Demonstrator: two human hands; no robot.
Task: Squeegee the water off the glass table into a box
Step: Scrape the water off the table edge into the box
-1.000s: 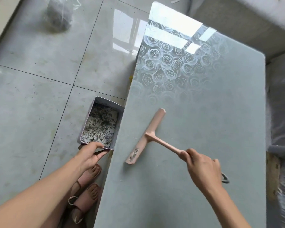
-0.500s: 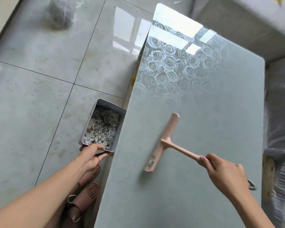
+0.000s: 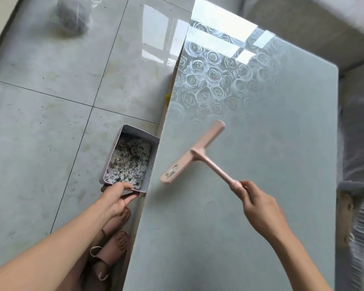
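Feet: a pair of sandalled feet (image 3: 111, 246) stands on the tiled floor (image 3: 40, 143) by the near left side of the table.

Left hand: the left hand (image 3: 116, 198) pinches the near rim of the box, thumb on top and fingers beneath, holding it below the table's left edge.

Right hand: the right hand (image 3: 259, 204) is wrapped tightly round the end of the squeegee's handle, over the glass.

Squeegee: the pink squeegee (image 3: 193, 153) lies aslant on the near half of the table, its nearer blade tip close to the left edge, just beside the box. Whether the blade is pressed to the glass cannot be told.

Box: the pale rectangular box (image 3: 153, 162) sits open-topped against the table's edge, tilted slightly toward the floor. Inside, dark speckled debris (image 3: 128, 162) covers a pale, wet-looking bottom.

Glass table: the frosted glass table (image 3: 271, 175) shows no plain pool of water; any film is too thin to see.

Step in hand: apparently a sweep leftward toward the waiting box.

Next move: it calls for the blade kept flat and drawn off the edge directly above the box, rim held snug so nothing drips to the floor.

Far end: a rose pattern (image 3: 208, 74) shines under window glare.

Beyond: a filled clear plastic bag (image 3: 74, 17) rests on the floor.
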